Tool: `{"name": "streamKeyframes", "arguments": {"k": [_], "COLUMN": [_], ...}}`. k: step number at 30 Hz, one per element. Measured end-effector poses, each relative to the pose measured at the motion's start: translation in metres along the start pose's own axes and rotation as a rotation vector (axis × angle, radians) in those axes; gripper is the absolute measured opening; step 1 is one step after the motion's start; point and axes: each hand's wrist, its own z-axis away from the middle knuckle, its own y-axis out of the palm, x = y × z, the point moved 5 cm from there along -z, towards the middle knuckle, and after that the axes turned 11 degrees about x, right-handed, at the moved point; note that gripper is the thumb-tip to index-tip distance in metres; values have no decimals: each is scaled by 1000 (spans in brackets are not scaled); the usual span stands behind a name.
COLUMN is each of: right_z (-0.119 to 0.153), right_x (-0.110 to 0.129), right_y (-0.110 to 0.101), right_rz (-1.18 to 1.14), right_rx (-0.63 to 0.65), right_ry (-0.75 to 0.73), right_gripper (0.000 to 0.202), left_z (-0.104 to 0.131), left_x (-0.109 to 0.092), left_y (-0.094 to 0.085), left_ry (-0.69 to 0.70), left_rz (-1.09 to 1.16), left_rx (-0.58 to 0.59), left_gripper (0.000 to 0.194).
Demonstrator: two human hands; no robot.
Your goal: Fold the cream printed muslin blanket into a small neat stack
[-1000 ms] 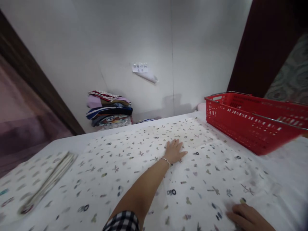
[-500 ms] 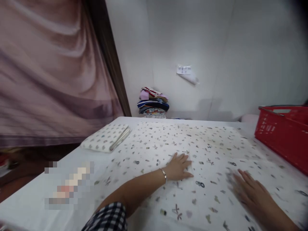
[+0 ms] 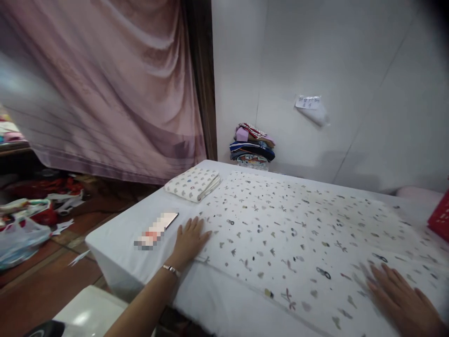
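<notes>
A white cloth (image 3: pixel 266 234) printed with small grey and brown figures lies spread over the white table. My left hand (image 3: pixel 189 239), a bracelet on its wrist, rests flat at the cloth's near left corner with fingers spread. At the right, my right hand (image 3: pixel 400 292) lies over the cloth, fingers stretched out and somewhat blurred. Neither hand grips anything. Left of my left hand is a phone (image 3: pixel 171 219), its screen pixelated. Behind it sits a folded cloth (image 3: pixel 191 183) with a grey pattern.
A pile of folded fabrics (image 3: pixel 251 147) stands by the wall beyond the table. A red basket (image 3: pixel 440 217) is at the right edge. A pink curtain (image 3: pixel 140 93) hangs at the left, with plastic bags (image 3: pixel 24 238) on the floor below.
My left hand has moved left and nearer, from the cloth's middle to its near left corner. My right hand stays over the right side. The view has turned left.
</notes>
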Motion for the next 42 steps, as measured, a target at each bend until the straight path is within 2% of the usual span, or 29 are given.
{"name": "streamKeyframes", "arguments": {"k": [3, 5, 8, 10, 12, 15, 17, 19, 25, 28, 32, 38, 42], "right_z": [-27, -41, -48, -46, -44, -44, -46, -49, -52, -53, -54, -49, -45], "right_x": [57, 101, 148, 159, 160, 161, 171, 190, 267, 298, 327, 345, 348], "right_y": [2, 5, 9, 9, 8, 0, -10, -19, -40, -40, -37, -27, -18], "right_rz": [21, 28, 14, -1, -11, -32, -56, -96, -264, -314, -353, -350, -306], "right_rx": [55, 139, 271, 319, 335, 302, 283, 314, 490, 543, 533, 536, 465], "right_ry": [-14, -65, -138, -156, -158, -156, -180, -239, -410, -486, -603, -646, -643], "right_gripper": [57, 57, 56, 57, 58, 58, 56, 56, 56, 53, 51, 51, 46], "left_z": [18, 29, 42, 48, 53, 57, 58, 57, 54, 55, 54, 47, 46], "left_x": [18, 23, 28, 33, 40, 50, 55, 58, 62, 61, 60, 63, 68], "left_y": [-7, -13, -21, -24, -24, -22, -22, -23, -22, -22, -23, -23, -23], "left_ry": [-94, -119, -162, -213, -275, -349, -364, -362, -362, -372, -357, -356, -376], "left_rz": [22, 42, 73, 121, 205, 330, 398, 457, 557, 543, 529, 527, 533], "left_rx": [-58, -79, -76, -47, -6, 45, 62, 70, 75, 83, 119, 169, 167], "left_gripper": [55, 49, 42, 40, 41, 41, 38, 34, 26, 26, 28, 25, 26]}}
